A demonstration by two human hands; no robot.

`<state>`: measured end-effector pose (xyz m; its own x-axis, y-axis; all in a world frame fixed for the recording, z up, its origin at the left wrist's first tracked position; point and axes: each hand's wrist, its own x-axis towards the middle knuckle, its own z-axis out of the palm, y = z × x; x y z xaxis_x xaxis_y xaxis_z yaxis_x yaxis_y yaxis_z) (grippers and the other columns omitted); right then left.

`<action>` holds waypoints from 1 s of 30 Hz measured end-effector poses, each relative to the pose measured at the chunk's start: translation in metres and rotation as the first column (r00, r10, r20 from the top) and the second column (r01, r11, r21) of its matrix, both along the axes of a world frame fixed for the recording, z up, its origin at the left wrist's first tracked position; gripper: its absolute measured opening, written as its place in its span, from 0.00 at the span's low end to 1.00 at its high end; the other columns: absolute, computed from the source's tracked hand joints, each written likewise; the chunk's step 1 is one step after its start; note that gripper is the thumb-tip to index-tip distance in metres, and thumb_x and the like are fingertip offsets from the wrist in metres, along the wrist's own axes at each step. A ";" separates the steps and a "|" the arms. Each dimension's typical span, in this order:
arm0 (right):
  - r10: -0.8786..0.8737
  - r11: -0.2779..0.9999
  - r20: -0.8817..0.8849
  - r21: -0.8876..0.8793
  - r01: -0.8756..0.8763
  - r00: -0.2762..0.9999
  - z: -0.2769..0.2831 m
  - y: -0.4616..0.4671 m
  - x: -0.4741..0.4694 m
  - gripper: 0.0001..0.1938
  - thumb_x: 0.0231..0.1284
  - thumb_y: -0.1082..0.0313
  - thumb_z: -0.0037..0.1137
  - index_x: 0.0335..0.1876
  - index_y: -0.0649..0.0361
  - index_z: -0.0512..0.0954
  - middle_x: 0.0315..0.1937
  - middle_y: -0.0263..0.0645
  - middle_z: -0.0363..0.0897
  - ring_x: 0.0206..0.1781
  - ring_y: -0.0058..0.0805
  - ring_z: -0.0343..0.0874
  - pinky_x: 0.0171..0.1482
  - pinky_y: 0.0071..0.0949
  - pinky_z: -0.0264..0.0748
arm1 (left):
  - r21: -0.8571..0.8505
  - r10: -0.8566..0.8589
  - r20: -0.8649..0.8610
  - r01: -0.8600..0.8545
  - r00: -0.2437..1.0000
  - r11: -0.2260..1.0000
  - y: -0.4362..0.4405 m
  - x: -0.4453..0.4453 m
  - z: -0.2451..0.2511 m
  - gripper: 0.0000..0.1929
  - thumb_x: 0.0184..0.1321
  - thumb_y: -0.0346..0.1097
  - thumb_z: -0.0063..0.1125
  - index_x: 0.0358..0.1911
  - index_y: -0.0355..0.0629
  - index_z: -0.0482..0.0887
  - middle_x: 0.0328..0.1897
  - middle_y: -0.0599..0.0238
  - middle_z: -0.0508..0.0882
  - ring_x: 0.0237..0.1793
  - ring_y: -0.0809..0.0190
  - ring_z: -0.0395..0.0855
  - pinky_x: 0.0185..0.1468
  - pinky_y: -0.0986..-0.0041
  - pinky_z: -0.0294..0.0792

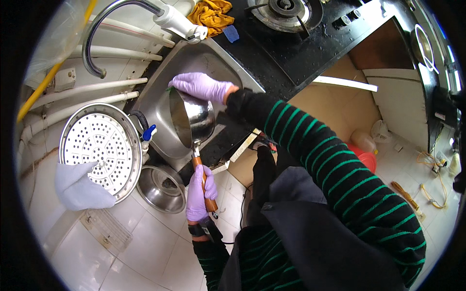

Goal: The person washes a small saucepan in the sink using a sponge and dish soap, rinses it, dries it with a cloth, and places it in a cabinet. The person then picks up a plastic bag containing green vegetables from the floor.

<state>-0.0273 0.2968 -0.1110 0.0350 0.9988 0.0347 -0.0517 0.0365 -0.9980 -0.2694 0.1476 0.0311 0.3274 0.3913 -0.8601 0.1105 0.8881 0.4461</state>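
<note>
A shiny metal pan (201, 115) with a wooden handle (208, 183) is tipped on its side over the stainless steel sink (153, 105), its opening facing left. My left hand (198, 194), in a lilac glove, is wrapped around the handle. Across the pan's upper rim lies my right hand (200, 86), gloved the same way, fingertips bent over the edge. A scrap of green, perhaps a scouring pad (170, 88), shows under those fingertips; most of it is hidden. The pan's inner wall (180, 120) is partly visible.
A curved faucet (87, 47) arches over the sink's left side. Left stands a perforated steamer tray (98, 145) with a grey cloth (82, 187), beside a metal basin (160, 189). A yellow cloth (211, 16), blue sponge (230, 33) and gas burner (285, 9) are at the top.
</note>
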 end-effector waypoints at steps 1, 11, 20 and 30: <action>0.107 0.991 -0.120 -0.073 -0.116 0.987 -0.009 0.008 0.005 0.17 0.77 0.55 0.46 0.58 0.56 0.80 0.51 0.38 0.83 0.54 0.27 0.81 0.60 0.29 0.75 | -0.006 -0.005 0.009 0.005 1.000 1.000 0.000 0.000 0.005 0.18 0.78 0.55 0.42 0.39 0.48 0.71 0.18 0.77 0.64 0.12 0.76 0.58 0.18 0.80 0.55; -0.045 0.992 0.050 -0.113 0.051 0.998 -0.053 -0.104 -0.056 0.19 0.57 0.71 0.60 0.56 0.58 0.77 0.50 0.42 0.83 0.49 0.41 0.83 0.52 0.34 0.79 | 0.022 0.040 0.019 -0.041 0.999 0.999 0.012 0.014 -0.006 0.18 0.78 0.56 0.43 0.39 0.49 0.72 0.19 0.77 0.66 0.13 0.75 0.60 0.19 0.79 0.56; -0.312 0.950 -0.571 -0.197 0.242 0.759 -0.015 -0.062 -0.007 0.23 0.80 0.54 0.43 0.71 0.59 0.68 0.68 0.37 0.70 0.70 0.29 0.67 0.73 0.28 0.61 | -0.014 0.025 0.078 -0.024 0.997 1.000 0.009 0.019 -0.003 0.18 0.78 0.54 0.44 0.40 0.47 0.73 0.18 0.77 0.65 0.13 0.76 0.60 0.19 0.79 0.57; -0.350 0.867 -0.530 -0.496 0.053 0.773 -0.026 -0.064 0.041 0.10 0.79 0.57 0.44 0.45 0.52 0.73 0.39 0.30 0.76 0.37 0.21 0.75 0.37 0.24 0.72 | -0.225 0.282 0.465 -0.196 0.839 0.955 0.001 0.004 -0.045 0.20 0.79 0.57 0.39 0.40 0.48 0.69 0.16 0.79 0.62 0.10 0.77 0.57 0.16 0.81 0.53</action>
<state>0.0136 0.2328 -0.1372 0.1020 0.8659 -0.4897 -0.6695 -0.3043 -0.6776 -0.2654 0.1491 -0.0141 0.6343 0.3819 -0.6722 -0.3073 0.9224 0.2340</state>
